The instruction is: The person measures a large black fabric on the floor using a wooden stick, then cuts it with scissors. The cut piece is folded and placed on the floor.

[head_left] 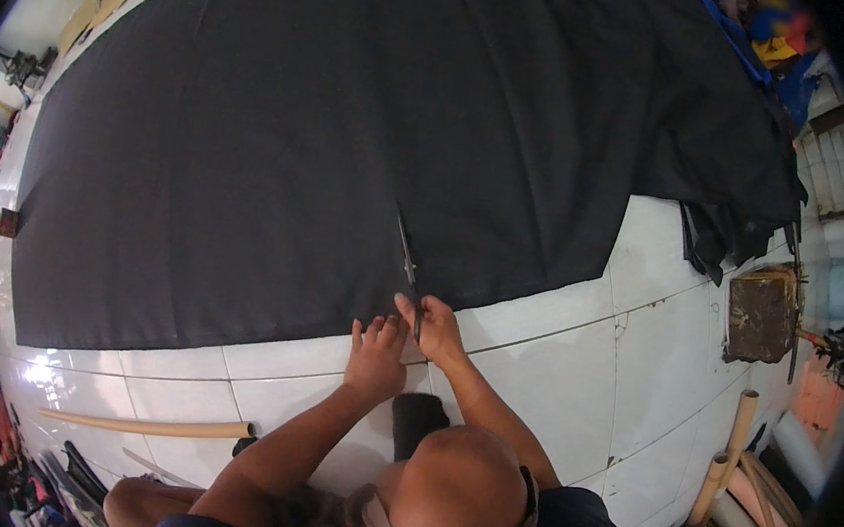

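Note:
A large black cloth (281, 151) lies spread over the white tiled floor, with a few soft creases. My right hand (434, 327) grips a pair of scissors (407, 257) near the cloth's front edge. The blades point away from me over the cloth and look closed or nearly so. Just left of the scissors, my left hand (377, 358) rests with fingers stretched out and fingertips on the cloth's edge. Whether the lower blade is under the fabric cannot be made out.
A long tan tube (157, 425) lies on the tiles to the left. At right are a worn brown block (763, 311) and several upright cardboard rolls (740, 432). Black cloth scraps (705, 243) hang at the right end. A small brown block (8, 222) sits at the left edge.

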Demonstrator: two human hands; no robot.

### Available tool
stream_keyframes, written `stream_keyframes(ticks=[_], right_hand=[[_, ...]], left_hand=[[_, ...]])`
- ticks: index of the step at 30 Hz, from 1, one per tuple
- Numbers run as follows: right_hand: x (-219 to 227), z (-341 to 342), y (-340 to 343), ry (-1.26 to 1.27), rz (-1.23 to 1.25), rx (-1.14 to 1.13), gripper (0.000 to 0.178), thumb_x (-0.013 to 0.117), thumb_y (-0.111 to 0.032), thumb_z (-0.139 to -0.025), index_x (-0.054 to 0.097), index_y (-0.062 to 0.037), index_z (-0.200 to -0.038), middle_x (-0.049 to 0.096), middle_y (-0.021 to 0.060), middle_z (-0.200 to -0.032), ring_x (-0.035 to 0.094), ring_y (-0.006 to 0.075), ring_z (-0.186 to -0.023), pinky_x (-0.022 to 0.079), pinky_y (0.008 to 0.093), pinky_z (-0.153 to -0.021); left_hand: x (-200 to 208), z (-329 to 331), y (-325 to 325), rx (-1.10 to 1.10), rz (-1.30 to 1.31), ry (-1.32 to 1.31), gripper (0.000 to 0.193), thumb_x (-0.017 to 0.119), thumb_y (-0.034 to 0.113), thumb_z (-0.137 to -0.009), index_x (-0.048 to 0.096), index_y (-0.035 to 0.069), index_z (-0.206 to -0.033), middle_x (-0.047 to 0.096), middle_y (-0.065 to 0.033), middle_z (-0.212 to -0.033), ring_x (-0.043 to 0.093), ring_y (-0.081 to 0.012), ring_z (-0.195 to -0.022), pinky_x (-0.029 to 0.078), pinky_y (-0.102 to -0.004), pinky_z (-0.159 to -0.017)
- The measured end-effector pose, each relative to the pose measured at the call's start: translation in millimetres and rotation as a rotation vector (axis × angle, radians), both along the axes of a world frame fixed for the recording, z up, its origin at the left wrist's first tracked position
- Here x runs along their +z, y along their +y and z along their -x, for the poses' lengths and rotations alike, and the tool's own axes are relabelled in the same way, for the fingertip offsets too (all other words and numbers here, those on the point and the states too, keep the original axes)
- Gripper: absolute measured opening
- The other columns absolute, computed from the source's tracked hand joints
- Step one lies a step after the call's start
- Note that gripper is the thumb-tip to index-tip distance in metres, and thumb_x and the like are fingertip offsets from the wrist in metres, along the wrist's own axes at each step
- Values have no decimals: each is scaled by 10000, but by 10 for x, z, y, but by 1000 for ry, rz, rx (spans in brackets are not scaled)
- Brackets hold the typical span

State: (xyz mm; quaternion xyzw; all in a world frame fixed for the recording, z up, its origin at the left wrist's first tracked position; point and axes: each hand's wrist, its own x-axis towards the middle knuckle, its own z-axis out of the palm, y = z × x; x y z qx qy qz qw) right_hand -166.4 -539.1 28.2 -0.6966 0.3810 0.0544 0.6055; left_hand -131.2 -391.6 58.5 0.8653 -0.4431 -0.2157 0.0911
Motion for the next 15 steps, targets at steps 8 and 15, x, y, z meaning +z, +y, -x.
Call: stream_keyframes(ticks=[8, 15], right_hand=[[43, -234, -42, -6, 17, 2, 657, 660, -634, -876, 612, 13, -767, 637, 194, -729, 633, 324, -709, 478, 428, -658], [145, -582, -115, -42, -21, -71, 583, 694, -588, -883, 514, -62, -706, 524, 39, -572, 535, 127, -488, 420, 291, -457]], left_hand=[[53, 0, -14, -4, -44, 22, 723, 619, 186, -785, 387, -13, -1440, 418, -214, -1442, 386, -409, -1362, 245, -655, -1136], [113, -14, -58, -27, -104, -1, 780, 610, 210, -792, 329, 10, -1492, 422, -174, -1442, 381, -358, -1378, 249, -664, -1130]])
